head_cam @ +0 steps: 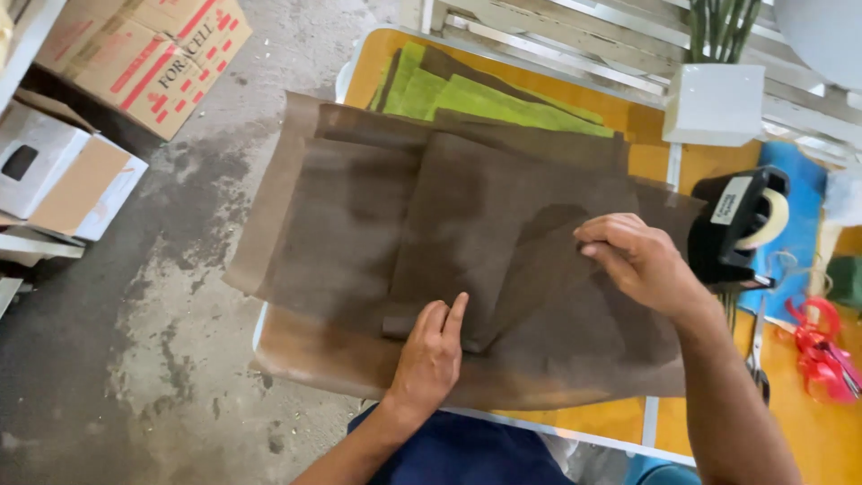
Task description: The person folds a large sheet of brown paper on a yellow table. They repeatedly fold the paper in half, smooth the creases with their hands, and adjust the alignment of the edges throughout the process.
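Several sheets of brown see-through mesh (359,224) lie stacked on an orange table (646,162) and hang over its left edge. My left hand (433,352) rests flat on a folded piece of the mesh near the front edge, fingers pointing away from me. My right hand (637,260) pinches the edge of the top brown sheet at the right, where a fold is raised. Green mesh sheets (467,94) lie under the brown ones at the far side.
A black tape dispenser (736,224) stands right of my right hand. Scissors (759,350) and red ribbon (822,350) lie at the right. A white planter box (714,103) sits at the back. Cardboard boxes (153,49) stand on the concrete floor at left.
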